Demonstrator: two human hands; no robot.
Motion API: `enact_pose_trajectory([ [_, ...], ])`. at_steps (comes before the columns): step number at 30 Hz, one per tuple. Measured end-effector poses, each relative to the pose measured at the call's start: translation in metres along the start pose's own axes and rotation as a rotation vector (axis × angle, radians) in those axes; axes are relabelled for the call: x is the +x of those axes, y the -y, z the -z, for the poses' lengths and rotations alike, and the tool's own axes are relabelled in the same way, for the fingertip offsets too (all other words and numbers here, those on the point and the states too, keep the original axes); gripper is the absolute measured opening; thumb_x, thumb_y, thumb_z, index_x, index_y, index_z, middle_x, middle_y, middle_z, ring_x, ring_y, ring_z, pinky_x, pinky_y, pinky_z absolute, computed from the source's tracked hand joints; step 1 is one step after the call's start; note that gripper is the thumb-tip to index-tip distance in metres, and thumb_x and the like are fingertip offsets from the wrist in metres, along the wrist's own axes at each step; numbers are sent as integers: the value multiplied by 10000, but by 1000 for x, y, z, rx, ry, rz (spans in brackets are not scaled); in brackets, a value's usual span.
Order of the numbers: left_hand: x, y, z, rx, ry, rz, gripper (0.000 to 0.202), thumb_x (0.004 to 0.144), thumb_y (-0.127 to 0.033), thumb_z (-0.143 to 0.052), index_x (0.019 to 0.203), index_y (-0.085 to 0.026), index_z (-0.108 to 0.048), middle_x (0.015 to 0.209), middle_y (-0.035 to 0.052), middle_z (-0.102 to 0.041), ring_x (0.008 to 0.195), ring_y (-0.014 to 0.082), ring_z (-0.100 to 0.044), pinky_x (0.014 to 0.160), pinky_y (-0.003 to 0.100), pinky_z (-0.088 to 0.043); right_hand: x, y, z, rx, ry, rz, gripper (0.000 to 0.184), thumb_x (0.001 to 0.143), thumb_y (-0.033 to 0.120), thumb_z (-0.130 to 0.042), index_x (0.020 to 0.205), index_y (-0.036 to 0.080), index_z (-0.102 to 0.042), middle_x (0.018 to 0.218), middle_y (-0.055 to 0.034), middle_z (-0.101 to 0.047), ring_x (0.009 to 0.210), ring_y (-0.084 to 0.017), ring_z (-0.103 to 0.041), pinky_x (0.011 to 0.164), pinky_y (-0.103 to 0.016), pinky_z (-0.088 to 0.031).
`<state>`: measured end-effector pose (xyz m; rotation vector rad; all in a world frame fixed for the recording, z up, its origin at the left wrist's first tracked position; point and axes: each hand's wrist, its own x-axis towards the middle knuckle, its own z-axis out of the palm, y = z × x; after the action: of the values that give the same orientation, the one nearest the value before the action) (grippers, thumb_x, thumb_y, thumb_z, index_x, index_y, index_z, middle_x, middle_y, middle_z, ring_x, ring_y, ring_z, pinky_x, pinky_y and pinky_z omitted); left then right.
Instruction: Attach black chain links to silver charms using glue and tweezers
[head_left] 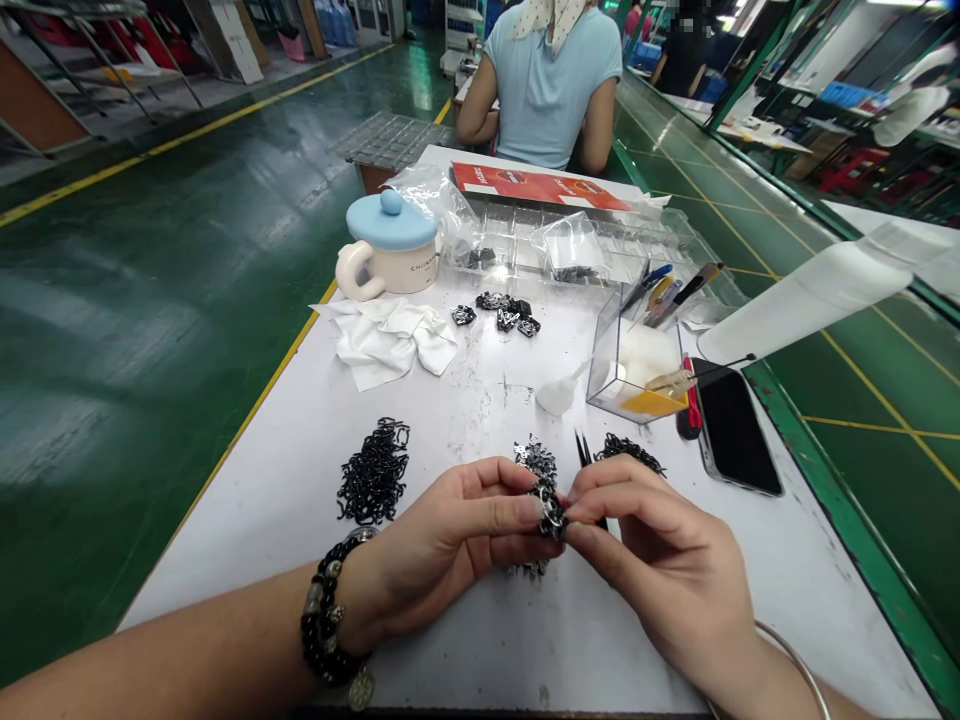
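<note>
While the left hand [450,545] and the right hand [660,540] curl closed, a small cluster of black and silver metal links [551,515] sits pinched between their fingertips [529,510], near the middle of the white bench [247,545] toward its front edge. Black tweezers [582,452] stand just beyond the right hand. A heap of loose black links [373,472] lies to the left. A beaded bracelet [324,620] circles the left wrist, and a thin bangle [795,665] the right.
</note>
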<state>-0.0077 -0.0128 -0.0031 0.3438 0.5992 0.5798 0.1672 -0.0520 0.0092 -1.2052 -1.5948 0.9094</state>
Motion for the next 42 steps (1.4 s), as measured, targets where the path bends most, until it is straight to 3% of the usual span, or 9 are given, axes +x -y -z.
enact_pose_trajectory([
  [13, -1, -1, -1, 11, -1, -4, 235, 695, -161, -752, 838, -114, -572, 791, 36, -668, 721, 121, -641, 733, 247, -501, -2, -5, 3, -61, 149, 20, 85, 890, 147, -477, 884, 229, -498, 888, -27, -501, 864, -165, -489, 753, -337, -398],
  [20, -1, 0, 0, 54, -9, -19, 244, 707, -159, -742, 855, -111, -554, 851, 77, -688, 753, 151, -655, 759, 286, -503, 7, 3, 22, -508, 138, 312, 154, 845, 41, -487, 894, 188, -484, 888, -25, -517, 834, -157, -459, 751, -366, -293],
  [23, -1, 2, 2, 66, -6, -26, 243, 707, -163, -747, 856, -110, -563, 843, 56, -677, 732, 133, -648, 755, 271, -502, 6, 5, 20, -545, 166, 350, 147, 832, 40, -510, 888, 175, -494, 878, -27, -534, 824, -157, -462, 746, -372, -288],
  [29, 0, 2, 1, 75, -7, -21, 236, 713, -164, -748, 868, -108, -579, 809, 33, -659, 729, 122, -645, 764, 268, -503, 6, 5, 15, -509, 190, 326, 167, 830, 29, -515, 908, 177, -506, 894, -23, -545, 849, -156, -464, 754, -371, -295],
  [35, 0, 2, 1, 95, -20, -19, 247, 703, -177, -758, 860, -114, -577, 772, 38, -669, 697, 122, -651, 694, 228, -485, 4, 3, 19, -400, 295, 229, 141, 870, 69, -490, 907, 204, -500, 895, -4, -523, 876, -146, -461, 772, -358, -296],
  [42, 0, 3, 2, 71, -17, -16, 246, 703, -171, -757, 859, -120, -575, 775, 33, -678, 697, 118, -652, 723, 241, -495, 4, 3, 16, -370, 264, 215, 141, 878, 75, -491, 909, 209, -521, 849, 6, -539, 828, -140, -469, 744, -361, -304],
])
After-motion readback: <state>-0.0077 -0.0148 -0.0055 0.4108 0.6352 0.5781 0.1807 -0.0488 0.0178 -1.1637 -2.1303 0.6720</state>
